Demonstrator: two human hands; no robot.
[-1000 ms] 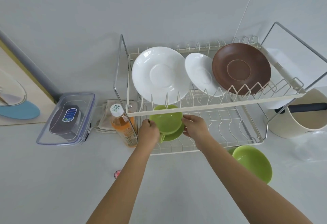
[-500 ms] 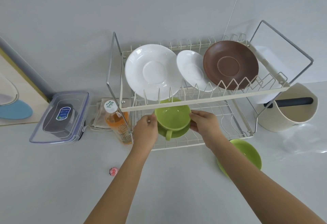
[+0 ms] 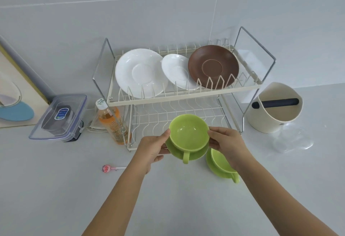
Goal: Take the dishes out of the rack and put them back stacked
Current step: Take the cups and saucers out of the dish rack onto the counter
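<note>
A green cup on its green saucer [image 3: 189,136] hangs in front of the two-tier wire dish rack [image 3: 179,101]. My left hand [image 3: 154,147] grips its left side and my right hand [image 3: 226,145] grips its right side. A second green cup and saucer [image 3: 221,164] sits on the counter under my right wrist, partly hidden. On the rack's upper tier stand a large white plate [image 3: 140,73], a small white plate [image 3: 177,72] and a brown plate [image 3: 213,66]. The lower tier holds no dishes.
An orange drink bottle [image 3: 110,120] stands at the rack's left foot, with a clear lidded box [image 3: 59,118] further left. A cream bin with a dark bar [image 3: 274,108] stands to the right, beside clear plastic [image 3: 293,139]. A pink lollipop [image 3: 107,168] lies on the counter.
Both hands have drawn the green cup and saucer out of the lower tier toward me. The camera has tilted, so the rack sits higher in view.
</note>
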